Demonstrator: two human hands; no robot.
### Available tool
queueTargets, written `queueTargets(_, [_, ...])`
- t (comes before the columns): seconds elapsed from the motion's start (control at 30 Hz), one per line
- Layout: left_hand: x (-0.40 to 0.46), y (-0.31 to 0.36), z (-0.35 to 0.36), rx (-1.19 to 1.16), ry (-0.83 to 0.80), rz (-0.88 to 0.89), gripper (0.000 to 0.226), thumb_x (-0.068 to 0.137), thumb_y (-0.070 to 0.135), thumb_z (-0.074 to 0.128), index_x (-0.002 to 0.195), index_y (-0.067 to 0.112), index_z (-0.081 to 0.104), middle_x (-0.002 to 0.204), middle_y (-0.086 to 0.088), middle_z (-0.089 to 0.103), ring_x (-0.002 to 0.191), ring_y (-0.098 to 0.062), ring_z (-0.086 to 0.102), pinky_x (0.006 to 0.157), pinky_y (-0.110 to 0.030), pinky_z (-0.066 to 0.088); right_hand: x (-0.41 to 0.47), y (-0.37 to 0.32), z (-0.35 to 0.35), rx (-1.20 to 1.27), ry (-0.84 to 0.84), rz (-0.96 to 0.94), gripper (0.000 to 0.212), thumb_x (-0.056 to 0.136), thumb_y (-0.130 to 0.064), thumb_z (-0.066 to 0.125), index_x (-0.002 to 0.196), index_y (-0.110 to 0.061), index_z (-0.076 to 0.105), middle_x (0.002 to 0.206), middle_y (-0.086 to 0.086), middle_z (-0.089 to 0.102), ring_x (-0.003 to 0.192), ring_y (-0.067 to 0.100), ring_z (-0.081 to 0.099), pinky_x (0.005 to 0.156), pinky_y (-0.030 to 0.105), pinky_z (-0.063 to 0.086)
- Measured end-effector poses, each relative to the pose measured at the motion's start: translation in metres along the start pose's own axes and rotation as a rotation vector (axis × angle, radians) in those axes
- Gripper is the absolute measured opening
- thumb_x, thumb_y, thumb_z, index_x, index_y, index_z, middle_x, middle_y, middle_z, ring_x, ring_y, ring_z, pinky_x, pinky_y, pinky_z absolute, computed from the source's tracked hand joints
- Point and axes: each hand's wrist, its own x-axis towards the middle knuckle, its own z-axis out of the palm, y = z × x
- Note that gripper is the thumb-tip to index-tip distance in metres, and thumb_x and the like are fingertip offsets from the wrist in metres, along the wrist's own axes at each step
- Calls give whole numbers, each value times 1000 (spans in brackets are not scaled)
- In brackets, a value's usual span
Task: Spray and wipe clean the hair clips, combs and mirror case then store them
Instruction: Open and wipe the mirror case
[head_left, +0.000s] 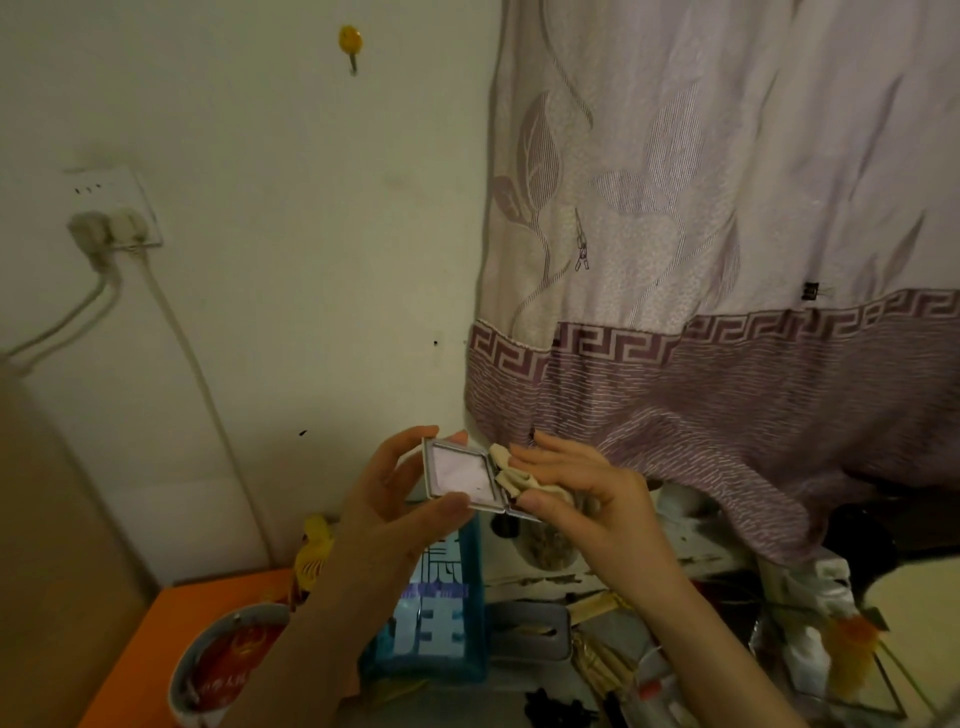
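Observation:
A small square silver mirror case (460, 475) is held open in front of me, its mirror face toward the camera. My left hand (392, 493) grips its left half, thumb on the lower edge and fingers behind the top. My right hand (576, 488) pinches a crumpled beige cloth (511, 475) against the case's hinge side. A black hair clip (556, 709) lies on the table below. A yellow comb-like item (311, 558) stands by the wall at the lower left.
Below the hands stand a blue box (436, 623), a grey tin (530, 631), a red-printed bowl (228, 660) on an orange surface (156, 639), and bottles (852, 654) at the right. A patterned curtain (727, 312) hangs at the right; plugs and cables (109, 234) run down the wall.

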Motion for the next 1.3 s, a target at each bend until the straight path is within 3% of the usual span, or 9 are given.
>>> queueTargets(0.33, [-3, -2, -1, -81, 25, 5, 56, 64, 8, 68, 118, 18, 55, 116, -1, 69, 103, -28, 67, 70, -27, 58, -15, -5, -5, 114, 41, -3, 24, 75, -27, 68, 98, -21, 76, 103, -10, 73, 116, 4, 57, 97, 25, 48])
queueTargets(0.47, [-6, 3, -1, -17, -1, 23, 52, 70, 8, 73, 117, 19, 55, 117, 1, 69, 105, -26, 67, 73, -30, 58, -16, -11, -7, 243, 167, 20, 21, 80, -25, 65, 96, -30, 76, 103, -9, 74, 95, 26, 68, 78, 42, 56])
queueTargets(0.67, [-10, 7, 3, 2, -43, 15, 59, 67, 10, 75, 120, 19, 52, 118, -1, 68, 105, -29, 66, 79, -41, 59, -2, -14, -7, 178, 209, 34, 22, 77, -26, 65, 98, -29, 73, 100, -17, 72, 97, 5, 68, 83, 21, 53])
queueTargets(0.83, [-9, 8, 4, -69, -4, 20, 59, 63, 6, 68, 118, 18, 53, 115, -1, 69, 103, -28, 67, 70, -29, 59, -9, -11, -1, 176, 168, 1, 24, 78, -24, 66, 100, -21, 74, 102, -15, 72, 98, 6, 68, 86, 26, 55])
queueTargets(0.97, [-9, 12, 8, -132, 24, 0, 90, 37, 31, 96, 116, 18, 56, 113, -4, 70, 99, -26, 69, 66, -26, 58, -13, -13, -1, 181, 160, -10, 26, 78, -22, 67, 101, -14, 75, 101, -9, 74, 96, 7, 68, 84, 23, 54])
queueTargets(1.07, [-8, 14, 10, -153, 16, -5, 96, 28, 37, 97, 114, 18, 57, 111, -4, 71, 97, -27, 69, 65, -25, 58, -17, -13, 0, 235, 165, -33, 25, 77, -21, 70, 100, -11, 75, 100, -6, 74, 97, 11, 69, 83, 24, 54])
queueTargets(1.17, [-9, 12, 9, -153, 33, -1, 78, 45, 21, 92, 115, 18, 57, 113, -5, 70, 98, -26, 69, 66, -25, 58, -22, -13, -1, 283, 160, -42, 21, 78, -22, 72, 97, -16, 77, 97, 1, 75, 92, 25, 70, 81, 34, 55])
queueTargets(1.23, [-10, 10, 7, -165, 34, 5, 57, 63, 4, 70, 116, 18, 56, 115, -6, 69, 100, -27, 69, 67, -26, 58, -21, -14, -4, 335, 196, -5, 16, 79, -22, 71, 93, -25, 78, 91, 6, 75, 82, 39, 67, 74, 40, 54])
queueTargets(1.3, [-10, 8, 5, -152, 10, 2, 55, 67, 2, 61, 119, 18, 54, 114, -4, 69, 102, -27, 68, 69, -27, 59, -16, -14, -10, 334, 290, 9, 18, 77, -22, 68, 90, -28, 78, 91, -1, 76, 85, 28, 71, 75, 31, 56])
